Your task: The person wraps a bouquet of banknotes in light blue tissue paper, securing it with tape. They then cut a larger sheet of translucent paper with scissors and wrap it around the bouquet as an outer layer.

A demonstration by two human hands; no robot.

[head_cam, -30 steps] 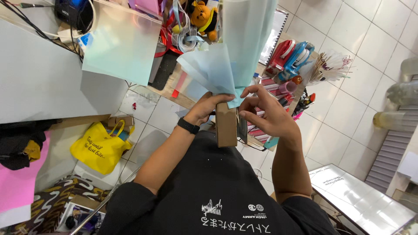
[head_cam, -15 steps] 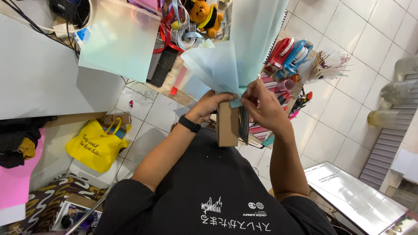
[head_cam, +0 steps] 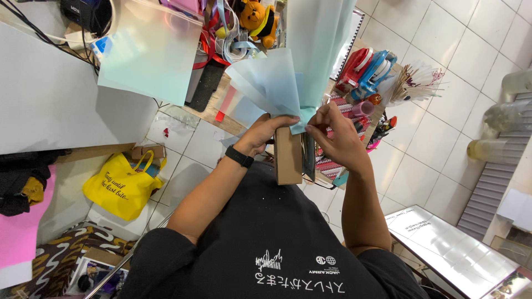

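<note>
My left hand (head_cam: 267, 133) grips the gathered base of pale blue translucent wrapping sheets (head_cam: 271, 83) that fan upward, just above a brown cardboard box (head_cam: 288, 156) held against my black shirt. My right hand (head_cam: 335, 135) pinches the same gathered point of the sheets from the right, fingertips meeting those of the left. A black watch band (head_cam: 239, 156) sits on my left wrist. A taller pale blue sheet (head_cam: 318, 39) rises behind the fan.
A white table (head_cam: 50, 99) stands at left with a pale blue sheet (head_cam: 152, 50) draped over its edge. Behind are ribbons, a plush bear (head_cam: 259, 19), red and blue tape dispensers (head_cam: 368, 69). A yellow bag (head_cam: 119, 185) lies on the tiled floor. A glass-topped surface (head_cam: 449, 252) sits at lower right.
Both hands have stayed at the gathered base of the sheets; my right hand's fingers shifted slightly toward the left hand. The view tilted a little.
</note>
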